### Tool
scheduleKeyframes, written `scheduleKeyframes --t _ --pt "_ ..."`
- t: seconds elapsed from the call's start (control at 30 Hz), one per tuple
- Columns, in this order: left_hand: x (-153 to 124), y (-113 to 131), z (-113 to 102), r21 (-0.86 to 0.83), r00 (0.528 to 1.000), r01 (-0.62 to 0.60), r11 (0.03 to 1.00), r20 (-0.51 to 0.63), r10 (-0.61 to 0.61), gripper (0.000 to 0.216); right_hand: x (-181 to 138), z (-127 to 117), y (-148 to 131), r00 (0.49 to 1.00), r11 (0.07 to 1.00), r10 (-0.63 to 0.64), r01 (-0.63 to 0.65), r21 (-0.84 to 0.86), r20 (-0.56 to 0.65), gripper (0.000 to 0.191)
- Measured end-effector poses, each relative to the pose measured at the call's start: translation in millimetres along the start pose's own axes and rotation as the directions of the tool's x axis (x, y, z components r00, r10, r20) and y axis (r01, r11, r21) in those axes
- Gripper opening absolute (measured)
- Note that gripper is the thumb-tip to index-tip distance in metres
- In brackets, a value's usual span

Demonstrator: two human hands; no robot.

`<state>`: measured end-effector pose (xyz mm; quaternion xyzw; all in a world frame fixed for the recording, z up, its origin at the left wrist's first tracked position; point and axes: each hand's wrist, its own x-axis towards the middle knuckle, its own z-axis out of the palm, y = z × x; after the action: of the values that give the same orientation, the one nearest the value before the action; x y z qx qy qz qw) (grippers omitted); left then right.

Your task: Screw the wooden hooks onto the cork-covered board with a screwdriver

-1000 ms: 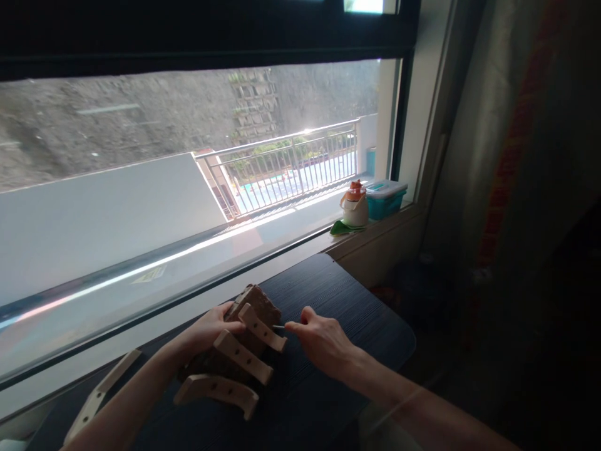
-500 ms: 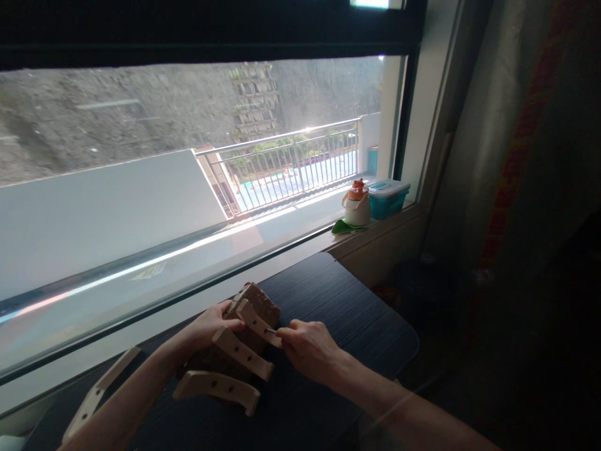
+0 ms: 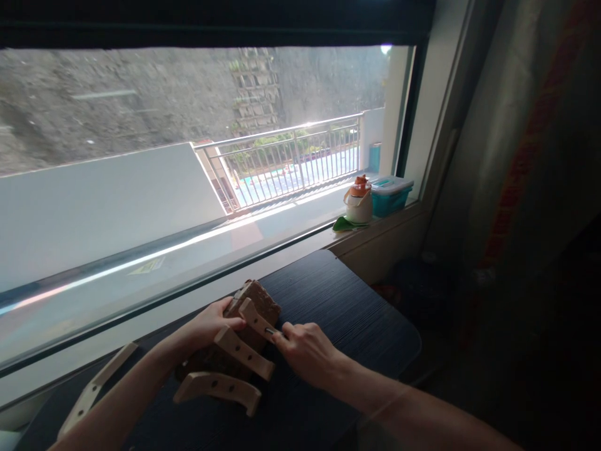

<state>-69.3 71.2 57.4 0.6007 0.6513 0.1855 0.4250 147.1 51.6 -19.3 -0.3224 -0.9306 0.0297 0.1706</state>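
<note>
A wooden assembly (image 3: 235, 351) of a brown board with three pale curved slats lies on the dark table (image 3: 338, 300) by the window. My left hand (image 3: 211, 326) grips its far upper end. My right hand (image 3: 305, 351) is closed in a pinch on a thin metal pin or screw (image 3: 270, 331), pressing it against the topmost slat (image 3: 256, 318). A loose pale curved slat (image 3: 96, 388) rests at the table's left edge.
On the windowsill (image 3: 375, 228) at the right stand a small white and orange jug (image 3: 357, 200) on a green leaf-shaped mat and a teal lidded box (image 3: 390, 193). A dark curtain (image 3: 530, 156) hangs at the right. The table's rounded right corner is near a dark floor.
My right hand has moved left and brought the thin metal piece up to the topmost slat. The left hand has stayed on the assembly. The view has shifted slightly.
</note>
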Motion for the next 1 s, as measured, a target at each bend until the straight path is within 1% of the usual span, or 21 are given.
scheduleKeyframes --t 0.13,0.2,0.27,0.33,0.37,0.4,0.47,0.5,0.53,0.57,0.6,0.63,0.7,0.73,0.77,0.8,0.87,0.93,1.0 --pt "-1 3 0 -0.010 1.000 0.008 1.000 0.022 -0.008 0.045 2 -2 4 0.998 0.997 -0.065 0.065 -0.035 0.019 0.023" --pt "-3 5 2 -0.023 1.000 -0.001 1.000 0.018 0.001 0.046 1 0 5 0.998 0.998 -0.061 0.061 -0.017 0.013 0.026" --pt "-6 7 6 -0.039 1.000 -0.012 0.999 0.013 0.013 0.045 -2 6 5 1.000 0.999 -0.005 0.005 0.050 -0.007 0.027" --pt "-10 10 10 -0.042 0.999 -0.023 0.999 0.028 0.024 0.042 -5 15 4 0.993 0.976 0.109 -0.099 0.194 -0.039 0.026" --pt "-12 11 11 -0.037 0.999 -0.029 0.999 0.043 0.030 0.041 -6 21 4 0.982 0.939 0.183 -0.161 0.304 -0.046 0.026" --pt "-13 13 12 -0.028 0.998 -0.034 0.999 0.057 0.035 0.040 -7 26 4 0.965 0.878 0.260 -0.221 0.424 -0.036 0.025" --pt "-15 14 14 -0.012 0.997 -0.041 0.999 0.067 0.041 0.039 -7 34 5 0.920 0.712 0.390 -0.323 0.624 0.032 0.025" --pt "-15 15 14 -0.008 0.998 -0.040 0.999 0.056 0.041 0.038 -7 36 5 0.900 0.643 0.429 -0.361 0.676 0.072 0.024" --pt "-15 15 15 -0.008 0.999 -0.035 0.999 0.040 0.035 0.038 -7 36 6 0.888 0.609 0.449 -0.384 0.694 0.096 0.024" --pt "-15 15 15 -0.010 0.999 -0.025 1.000 0.022 0.025 0.039 -6 34 6 0.885 0.618 0.456 -0.393 0.681 0.096 0.024" --pt "-14 15 16 -0.018 1.000 -0.013 1.000 0.008 0.013 0.039 -6 30 5 0.890 0.664 0.451 -0.388 0.639 0.073 0.024" --pt "-14 14 17 -0.033 1.000 -0.002 0.999 0.000 0.002 0.041 -6 26 4 0.903 0.732 0.428 -0.370 0.572 0.038 0.023" --pt "-12 11 18 -0.078 1.000 0.012 0.997 -0.005 -0.012 0.043 -6 16 2 0.943 0.878 0.331 -0.303 0.370 -0.014 0.023" --pt "-11 9 18 -0.101 1.000 0.014 0.995 -0.010 -0.015 0.045 -6 12 1 0.964 0.933 0.267 -0.252 0.256 -0.023 0.024" --pt "-9 7 19 -0.119 1.000 0.013 0.993 -0.016 -0.015 0.047 -5 9 -1 0.980 0.969 0.200 -0.195 0.151 -0.020 0.026" --pt "-8 5 19 -0.132 1.000 0.012 0.991 -0.024 -0.015 0.048 -4 8 -1 0.990 0.989 0.138 -0.137 0.064 -0.012 0.029" --pt "-6 1 19 -0.145 0.999 0.010 0.989 -0.032 -0.015 0.050 -2 7 -2 0.999 0.998 0.047 -0.047 -0.043 0.000 0.034" --pt "-6 -1 19 -0.160 1.000 0.001 0.987 -0.021 -0.004 0.050 -1 9 0 1.000 0.997 0.004 -0.003 -0.077 0.005 0.037" --pt "-6 -1 19 -0.160 1.000 -0.022 0.987 -0.003 0.022 0.050 0 13 2 1.000 0.999 0.002 -0.002 -0.048 0.012 0.038"
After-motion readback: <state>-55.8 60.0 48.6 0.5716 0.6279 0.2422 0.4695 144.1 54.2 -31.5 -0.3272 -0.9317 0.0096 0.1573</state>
